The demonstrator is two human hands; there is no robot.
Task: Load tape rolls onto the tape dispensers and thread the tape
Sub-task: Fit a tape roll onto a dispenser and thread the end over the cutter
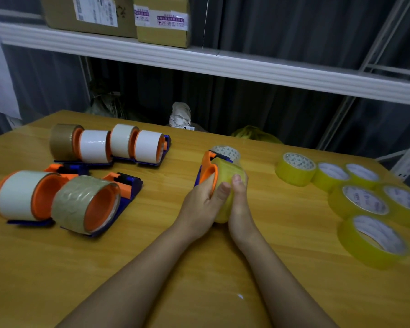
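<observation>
At the middle of the wooden table (152, 268) an orange and blue tape dispenser (207, 165) carries a yellow tape roll (227, 171) on its orange drum. My left hand (201, 207) grips the drum end and the roll from the left. My right hand (239, 204) wraps the roll's near side, fingers curled over it. A second roll (226, 151) with a printed core stands just behind the dispenser. Several loose yellow rolls (365, 200) lie at the right.
Several loaded dispensers with white and brown tape sit at the left, a back row (109, 145) and a front pair (57, 200). A white shelf (223, 65) with cardboard boxes (118, 15) runs above the table's far edge.
</observation>
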